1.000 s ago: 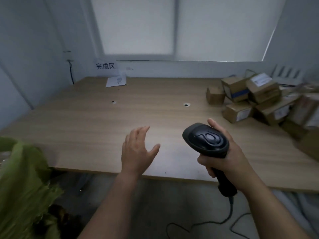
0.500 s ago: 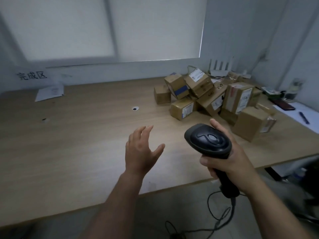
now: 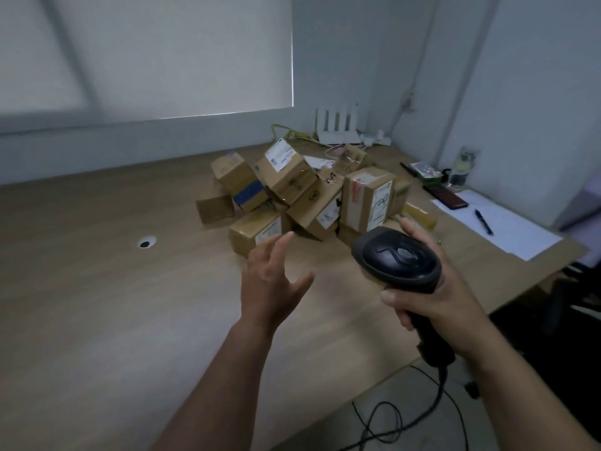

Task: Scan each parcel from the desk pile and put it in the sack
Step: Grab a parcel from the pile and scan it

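Head view: the desk (image 3: 97, 288) fills the left and middle of the picture. Its near edge runs slantwise from the bottom centre up to the near right corner. The parcels (image 3: 309, 196) lie heaped toward the far right part of the tabletop, short of the far edge, cardboard boxes tilted against one another. The front box (image 3: 257, 234) lies at the near left foot of the heap.

The left hand (image 3: 273, 281) hovers over the tabletop with fingers spread wide and straight, holding nothing. Its fingertips overlap the front box in this view, but I cannot tell whether they touch it. The right hand (image 3: 435, 297) grips the handle of the scanner (image 3: 398, 260), fingers curled round it, with the black head just near of the heap. The handle's foot crosses the near edge, and the cable (image 3: 406, 415) loops down to the floor below it.

Left of the heap, open wood stretches toward the near edge, with a cable hole (image 3: 146, 244) in it. Between heap and right edge lie a paper (image 3: 500, 229) with a pen (image 3: 483, 222) on it, and a phone (image 3: 447, 196). A router (image 3: 338, 128) stands at the far edge behind the heap.
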Tool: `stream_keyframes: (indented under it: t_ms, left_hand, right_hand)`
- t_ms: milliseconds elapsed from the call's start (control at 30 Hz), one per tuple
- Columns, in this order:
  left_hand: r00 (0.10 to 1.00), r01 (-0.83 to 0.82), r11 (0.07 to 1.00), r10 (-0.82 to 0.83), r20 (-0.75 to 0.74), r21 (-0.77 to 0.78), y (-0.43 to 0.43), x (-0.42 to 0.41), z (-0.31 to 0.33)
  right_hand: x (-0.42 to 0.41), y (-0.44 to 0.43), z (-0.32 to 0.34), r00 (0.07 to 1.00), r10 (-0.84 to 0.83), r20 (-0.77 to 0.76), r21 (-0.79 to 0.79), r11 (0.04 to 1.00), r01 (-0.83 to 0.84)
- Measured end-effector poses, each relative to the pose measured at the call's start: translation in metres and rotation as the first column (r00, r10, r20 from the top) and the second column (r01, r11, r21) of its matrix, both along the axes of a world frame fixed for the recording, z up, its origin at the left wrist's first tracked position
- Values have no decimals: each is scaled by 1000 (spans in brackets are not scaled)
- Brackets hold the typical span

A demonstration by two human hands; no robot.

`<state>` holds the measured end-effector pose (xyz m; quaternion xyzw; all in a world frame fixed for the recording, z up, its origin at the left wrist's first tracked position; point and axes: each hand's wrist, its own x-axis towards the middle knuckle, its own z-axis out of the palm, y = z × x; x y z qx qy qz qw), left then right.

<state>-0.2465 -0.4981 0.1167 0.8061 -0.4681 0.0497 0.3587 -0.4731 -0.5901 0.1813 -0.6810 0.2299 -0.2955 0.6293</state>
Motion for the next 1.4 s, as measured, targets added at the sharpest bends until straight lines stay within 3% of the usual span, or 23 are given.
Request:
stream_keyframes:
  t_ms: [467,767,867,1167,1400]
  left_hand:
    - [987,149,970,-133,-93,194,-163,-72,-16]
    - [984,-24,902,97,-149,432,-259,-118,-25]
    - [976,-67,865,161,-149,498,-273,-120,-37]
    - [905,-105,811,317,-282,575,-216,-107,-31]
    - [776,-389,752,578,-250,532,-118,-104,-54]
  right_hand:
    - [-61,-150,-23,994,-95,-47,22,995,96]
    - [-92,-263,-33,993,89,-78,-48,994,-93]
    - [-95,-287,-41,985,162,-58,-8,987,-163]
    - [-69,-307,-46,956,294,7,53,954,-294]
    - [-34,-277,-38,894,447,29,104,888,-447]
